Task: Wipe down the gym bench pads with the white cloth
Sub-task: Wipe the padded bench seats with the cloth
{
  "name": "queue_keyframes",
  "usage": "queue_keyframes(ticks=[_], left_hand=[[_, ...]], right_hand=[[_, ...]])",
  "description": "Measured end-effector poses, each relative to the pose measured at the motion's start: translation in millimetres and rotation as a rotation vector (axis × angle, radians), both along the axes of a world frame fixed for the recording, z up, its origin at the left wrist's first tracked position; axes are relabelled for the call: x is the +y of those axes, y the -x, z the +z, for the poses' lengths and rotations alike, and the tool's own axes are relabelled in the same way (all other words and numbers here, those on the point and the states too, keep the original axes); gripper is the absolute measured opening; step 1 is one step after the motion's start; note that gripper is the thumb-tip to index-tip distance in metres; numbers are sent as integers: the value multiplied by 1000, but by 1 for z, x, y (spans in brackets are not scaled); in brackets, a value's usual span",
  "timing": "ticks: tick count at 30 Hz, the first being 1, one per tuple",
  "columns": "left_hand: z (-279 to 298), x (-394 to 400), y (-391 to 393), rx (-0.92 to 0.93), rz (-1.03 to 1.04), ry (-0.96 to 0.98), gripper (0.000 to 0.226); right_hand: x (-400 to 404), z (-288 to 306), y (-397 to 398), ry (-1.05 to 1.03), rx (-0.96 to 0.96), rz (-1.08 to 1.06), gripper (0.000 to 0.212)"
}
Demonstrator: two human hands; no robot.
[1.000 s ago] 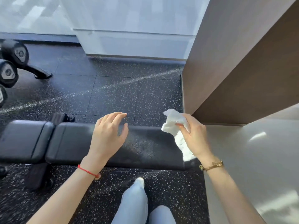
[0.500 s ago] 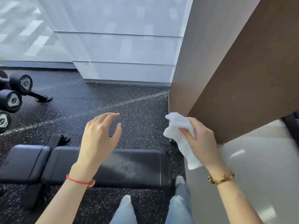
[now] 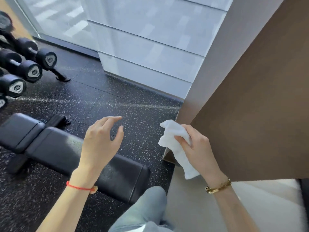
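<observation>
A right hand (image 3: 195, 148) gripped a bunched white cloth (image 3: 173, 143) above and right of the black bench (image 3: 56, 148); the left hand (image 3: 102, 143) hovered over it, fingers relaxed. The cloth looked soft, light, easily wadded

Right hand (image 3: 197, 148) up in the air, fingers curled round a crumpled white cloth (image 3: 175, 144) that trails down past the wrist; gold bracelet (image 3: 219, 187) on that wrist. Left hand (image 3: 100, 144) raised above the long bench pad (image 3: 55, 148), fingers loosely bent, holding nothing, red string bracelet (image 3: 78, 187) on the wrist. Shorter bench pad (image 3: 20, 129) just beside the long one, to the left, both black and lying on the speckled black rubber floor (image 3: 117, 101). Black dumbbells (image 3: 31, 71) racked at far left. Brown panel wall (image 3: 250, 97) at right, pale tiled wall (image 3: 150, 47) beyond. Blue-jeaned leg (image 3: 142, 215) at bottom centre.
</observation>
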State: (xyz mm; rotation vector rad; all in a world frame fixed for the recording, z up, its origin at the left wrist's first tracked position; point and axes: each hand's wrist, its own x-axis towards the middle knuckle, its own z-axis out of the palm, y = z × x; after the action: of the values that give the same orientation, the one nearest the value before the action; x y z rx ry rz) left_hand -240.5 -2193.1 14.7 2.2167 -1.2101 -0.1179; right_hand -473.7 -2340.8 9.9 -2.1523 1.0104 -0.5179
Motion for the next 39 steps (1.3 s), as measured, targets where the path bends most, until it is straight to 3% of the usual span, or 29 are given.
queue_keyframes(ticks=[12,18,23,30,39], left_hand=[[-23,-14,-43,-34,307,29,28],[-39,-38,-115,-17,470,46,28],[-31,-59,-203,-31,689,48,31],[-17,-41,-282,-82,1031,53,32],[-26,0,-264,-64,1596,-24,34]], right_hand=[[-68,-19,-100,-57,-27,309,18],[-112,-31,-215,-4,-26,484,34],[-150,-30,-354,5,-38,626,27],[-155,-22,-515,56,-27,1040,27],[-98,-24,-648,132,4,1652,26]])
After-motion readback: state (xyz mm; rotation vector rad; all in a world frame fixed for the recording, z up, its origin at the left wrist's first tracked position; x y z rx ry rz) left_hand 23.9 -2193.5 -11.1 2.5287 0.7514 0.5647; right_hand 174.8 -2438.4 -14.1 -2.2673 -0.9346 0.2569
